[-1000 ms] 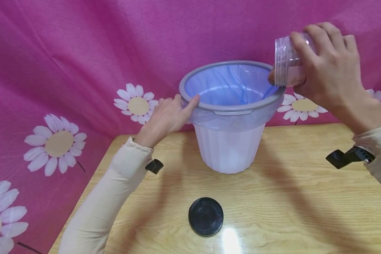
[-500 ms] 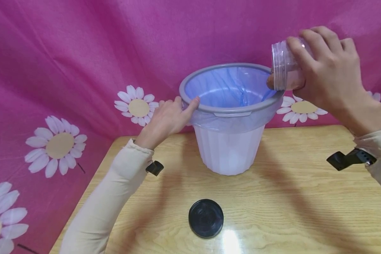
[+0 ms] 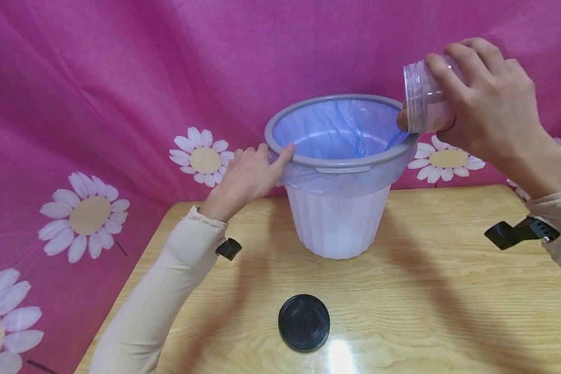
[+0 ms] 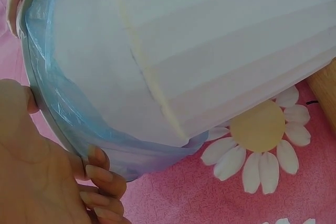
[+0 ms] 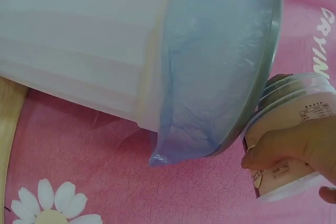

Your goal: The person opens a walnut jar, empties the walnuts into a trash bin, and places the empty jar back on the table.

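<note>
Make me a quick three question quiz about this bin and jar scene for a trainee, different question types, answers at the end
1. True or false: the black lid is screwed onto the jar.
2. Multiple choice: the left hand rests on A) the lid, B) the rim of the bin, C) the table.
3. Fill in: the right hand holds the jar tipped, its mouth over the ____.

Key:
1. False; the lid lies on the table in front of the bin.
2. B.
3. Bin, which is lined with a blue bag.
</note>
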The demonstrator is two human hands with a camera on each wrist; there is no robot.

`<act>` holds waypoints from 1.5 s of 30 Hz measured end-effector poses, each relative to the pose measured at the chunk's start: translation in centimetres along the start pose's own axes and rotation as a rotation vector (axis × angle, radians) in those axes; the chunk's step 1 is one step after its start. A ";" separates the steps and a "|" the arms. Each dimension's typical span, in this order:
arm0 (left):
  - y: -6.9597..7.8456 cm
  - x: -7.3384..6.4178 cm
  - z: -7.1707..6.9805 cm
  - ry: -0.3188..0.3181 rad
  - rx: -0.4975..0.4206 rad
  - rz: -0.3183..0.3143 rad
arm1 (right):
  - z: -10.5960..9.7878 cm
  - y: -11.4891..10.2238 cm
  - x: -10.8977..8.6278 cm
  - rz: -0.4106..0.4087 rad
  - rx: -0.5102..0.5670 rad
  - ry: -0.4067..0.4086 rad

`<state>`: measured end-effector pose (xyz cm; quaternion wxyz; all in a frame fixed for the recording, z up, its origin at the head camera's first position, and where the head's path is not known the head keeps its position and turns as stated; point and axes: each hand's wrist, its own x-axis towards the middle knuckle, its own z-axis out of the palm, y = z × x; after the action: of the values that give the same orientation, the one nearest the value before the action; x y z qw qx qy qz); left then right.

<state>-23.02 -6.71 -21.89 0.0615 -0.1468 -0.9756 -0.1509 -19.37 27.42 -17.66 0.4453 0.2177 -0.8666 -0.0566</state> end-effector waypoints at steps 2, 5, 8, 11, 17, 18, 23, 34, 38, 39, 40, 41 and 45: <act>0.0 0.0 -0.1 -0.001 0.000 -0.003 | -0.1 -0.1 0.1 0.035 0.040 -0.017; 0.0 0.0 -0.1 -0.002 -0.006 -0.004 | -0.3 -0.2 0.2 0.057 0.079 -0.016; 0.0 0.0 -0.1 -0.004 -0.009 -0.004 | -0.2 -0.2 0.3 0.033 0.065 -0.005; 0.0 0.0 0.0 -0.008 -0.004 -0.001 | 0.0 -0.2 0.2 0.006 0.040 0.017; 0.3 0.1 0.1 0.004 0.031 0.005 | 0.0 0.1 0.1 0.035 0.064 -0.015; 0.3 0.1 0.1 0.006 0.036 0.004 | 0.0 0.1 0.2 0.034 0.065 -0.022; 0.3 0.1 0.2 0.012 0.040 0.013 | -0.3 0.2 0.4 -0.017 0.063 -0.033; 0.3 0.2 0.2 0.011 0.050 0.015 | -0.5 0.1 1.0 -0.115 0.030 -0.041; 0.3 0.2 0.2 0.013 0.050 0.018 | -0.4 0.1 1.1 -0.151 0.006 -0.014; 0.3 0.2 0.2 0.013 0.048 0.019 | -0.4 0.1 1.1 -0.155 0.007 -0.008; 0.3 0.2 0.2 0.012 0.048 0.020 | -0.4 0.1 1.1 -0.144 0.020 -0.006; 0.3 0.2 0.2 0.012 0.044 0.020 | -0.4 0.1 1.1 -0.117 0.039 -0.014; 0.4 0.1 0.2 0.012 0.034 0.021 | -0.3 0.3 0.9 -0.047 0.078 -0.043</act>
<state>-22.97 -6.30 -21.97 0.0714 -0.1550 -0.9761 -0.1345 -19.67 27.37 -16.71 0.4161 0.2540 -0.8723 -0.0380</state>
